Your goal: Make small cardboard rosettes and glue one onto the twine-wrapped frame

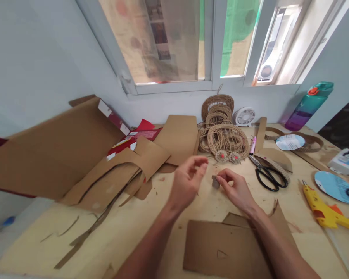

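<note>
My right hand pinches a small grey-brown piece of corrugated cardboard between thumb and fingers, just over the wooden table. To its left my left hand is raised with curled fingers, thumb close to the forefinger. Whatever it may hold is too small to make out. Below my hands lies a flat cardboard sheet with a small triangle marked on it. Behind them stand several twine-wrapped oval rings, with two pleated rosettes with red centres in front.
Black-handled scissors and a yellow glue gun lie to the right. A pink marker, a white fan and a teal-purple bottle are further back. Cut cardboard and a large opened box fill the left.
</note>
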Tool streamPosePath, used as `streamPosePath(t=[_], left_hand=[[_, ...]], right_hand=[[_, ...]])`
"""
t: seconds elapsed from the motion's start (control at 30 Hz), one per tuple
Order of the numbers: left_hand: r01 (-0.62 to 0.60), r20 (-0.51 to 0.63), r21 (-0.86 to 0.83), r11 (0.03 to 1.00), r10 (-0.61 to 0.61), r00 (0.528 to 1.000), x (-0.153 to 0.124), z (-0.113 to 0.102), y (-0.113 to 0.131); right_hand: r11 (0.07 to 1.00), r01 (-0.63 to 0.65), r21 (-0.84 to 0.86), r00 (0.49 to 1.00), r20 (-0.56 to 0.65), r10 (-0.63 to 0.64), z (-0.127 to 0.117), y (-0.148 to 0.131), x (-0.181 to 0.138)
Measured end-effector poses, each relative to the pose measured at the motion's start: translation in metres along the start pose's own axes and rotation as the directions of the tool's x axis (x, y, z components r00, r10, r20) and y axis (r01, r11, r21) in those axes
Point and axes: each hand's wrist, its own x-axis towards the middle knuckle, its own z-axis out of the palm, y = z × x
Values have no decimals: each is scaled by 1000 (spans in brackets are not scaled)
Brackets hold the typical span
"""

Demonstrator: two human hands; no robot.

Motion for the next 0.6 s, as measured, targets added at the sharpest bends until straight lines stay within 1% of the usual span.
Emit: streamPosePath(t=[0.1, 0.2, 0.33, 0.53, 0.6], left_hand=[[5, 85, 101, 995, -14, 996, -4, 23, -22], [-8, 132, 156, 988, -13, 991, -5, 36, -38], [-33, 157, 135, 990, 11, 988, -7, 37, -41], [9, 124, 8, 1000, -10, 992, -11, 41, -45], [22, 108, -12, 1000, -20, 994, -12, 42, -47]], right_hand=[[1000, 10, -11, 1000, -9, -10, -1, 3, 1], [999, 18, -27, 1000, -18, -19, -3, 4, 2], [999, 19, -49, 1000, -10, -20, -2, 5, 2], [997, 27, -77, 1000, 9, -26, 2, 5, 1], [997, 30, -72, 999, 22, -28, 4, 7, 1]])
